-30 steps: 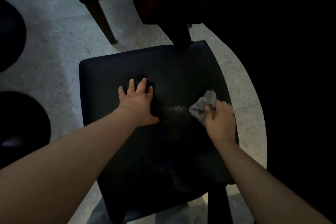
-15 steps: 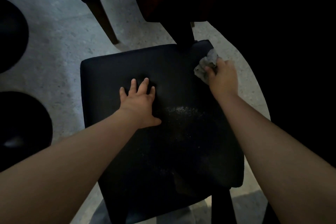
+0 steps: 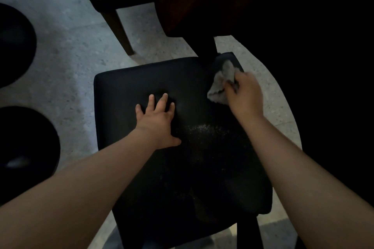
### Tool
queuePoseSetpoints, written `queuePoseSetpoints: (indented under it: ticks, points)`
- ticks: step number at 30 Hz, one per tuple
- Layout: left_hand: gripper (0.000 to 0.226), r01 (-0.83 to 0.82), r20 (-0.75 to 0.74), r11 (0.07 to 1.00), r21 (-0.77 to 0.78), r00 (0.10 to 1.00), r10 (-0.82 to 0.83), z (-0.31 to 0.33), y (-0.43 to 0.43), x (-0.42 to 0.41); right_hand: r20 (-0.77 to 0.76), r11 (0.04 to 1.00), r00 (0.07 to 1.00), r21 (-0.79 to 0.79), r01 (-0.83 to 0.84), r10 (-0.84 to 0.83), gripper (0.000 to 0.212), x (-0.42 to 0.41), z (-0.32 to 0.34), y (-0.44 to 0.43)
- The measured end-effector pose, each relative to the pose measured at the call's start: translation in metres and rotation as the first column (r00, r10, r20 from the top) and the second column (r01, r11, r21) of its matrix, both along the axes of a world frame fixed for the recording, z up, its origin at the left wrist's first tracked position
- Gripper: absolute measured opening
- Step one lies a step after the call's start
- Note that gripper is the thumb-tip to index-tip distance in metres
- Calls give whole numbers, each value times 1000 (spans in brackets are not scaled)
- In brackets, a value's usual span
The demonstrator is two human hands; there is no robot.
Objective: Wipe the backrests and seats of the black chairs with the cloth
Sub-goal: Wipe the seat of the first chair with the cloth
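A left hand (image 3: pixel 156 121) presses flat, fingers spread wide, on a black seat (image 3: pixel 125 95), while the right hand (image 3: pixel 244 95) grips a grey cloth (image 3: pixel 219 85) at the seat's one o'clock corner.

- Left hand (image 3: pixel 157 123): bare, nothing worn.
- Left forearm (image 3: pixel 81 180): bare to the frame edge.
- Right hand (image 3: pixel 245 97): bare, outline blurred.
- Right forearm (image 3: pixel 299 168): bare likewise.

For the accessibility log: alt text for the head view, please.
A person's right hand grips a grey cloth at the far right corner of a black chair seat, while the left hand rests flat on it. The seat's middle shows pale specks.
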State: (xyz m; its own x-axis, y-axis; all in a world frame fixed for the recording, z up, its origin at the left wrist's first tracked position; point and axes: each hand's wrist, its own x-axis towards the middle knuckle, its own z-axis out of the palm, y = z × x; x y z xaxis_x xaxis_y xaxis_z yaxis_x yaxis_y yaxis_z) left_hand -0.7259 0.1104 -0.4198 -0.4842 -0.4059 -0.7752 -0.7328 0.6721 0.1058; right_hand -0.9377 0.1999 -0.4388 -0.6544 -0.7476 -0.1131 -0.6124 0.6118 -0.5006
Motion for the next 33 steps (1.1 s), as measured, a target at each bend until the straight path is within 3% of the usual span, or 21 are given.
queuePoseSetpoints:
  ticks: [3,6,18,24,27,30,33]
  points:
    - [114,-5,-13,1000,-4,1000,5,-2,1,2,-93,998,995,57,-34,39,18,-18,-4,-45]
    - [115,-5,-25,1000,-13,1000,5,-4,2,7,-24,989,997,132,-65,69,21,-14,-15,-63]
    - [117,14,-18,1000,-12,1000,-15,-1,0,5,193,943,953,193,-272,235,27,48,-3,53]
    - [112,35,-42,998,-43,998,-37,2,0,5,65,995,994,56,87,-91,20,20,6,78]
    - [104,-16,-142,998,-54,990,8,6,0,7,1,967,971,96,237,-238,20,-1,-5,76]
    - [102,21,-211,999,-31,977,-27,8,8,17,53,942,958,204,265,-281,22,4,-17,79]
    - [107,46,-192,999,-6,980,-46,5,18,27,74,952,964,193,239,-257,20,35,-16,93]
